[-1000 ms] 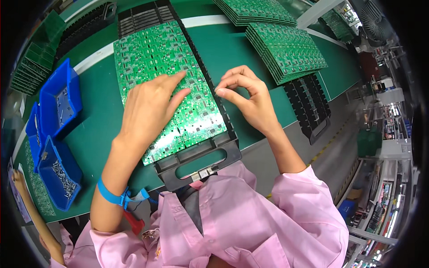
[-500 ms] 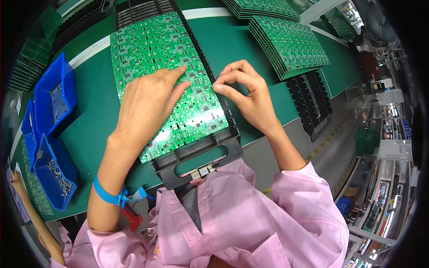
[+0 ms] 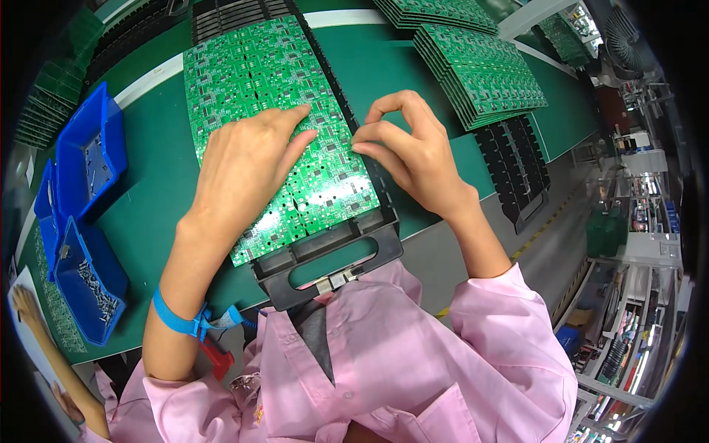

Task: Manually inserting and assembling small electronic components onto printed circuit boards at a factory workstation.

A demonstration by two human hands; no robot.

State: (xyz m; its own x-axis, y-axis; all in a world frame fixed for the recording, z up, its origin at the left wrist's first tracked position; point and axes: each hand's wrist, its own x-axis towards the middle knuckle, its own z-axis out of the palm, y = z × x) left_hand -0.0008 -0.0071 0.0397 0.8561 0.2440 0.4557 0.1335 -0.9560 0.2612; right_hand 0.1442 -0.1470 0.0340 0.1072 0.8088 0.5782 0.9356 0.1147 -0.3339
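Note:
A green printed circuit board panel [image 3: 255,81] lies face up on a black slotted rack [image 3: 347,277], whose handle end points toward me. My left hand [image 3: 240,159] rests palm down over the panel's middle. Its index finger and thumb are stretched out with a gap between their tips; the other fingers are hidden beneath. At the panel's right edge, my right hand [image 3: 413,151] has thumb and index fingertips together in a pinch. Anything held there is too small to make out. A blue wrist strap [image 3: 177,317] circles my left wrist.
Blue bins [image 3: 96,288] with small metal parts stand at the left on the green table [image 3: 159,184]. Stacked green boards [image 3: 480,74] sit at the far right above another black rack [image 3: 513,166]. Another person's arm [image 3: 55,354] shows at the lower left.
My right hand has turned slightly, its index finger rising more bent, while its pinch stays at the panel's edge. My left hand stays nearly still. The other person's hand has shifted.

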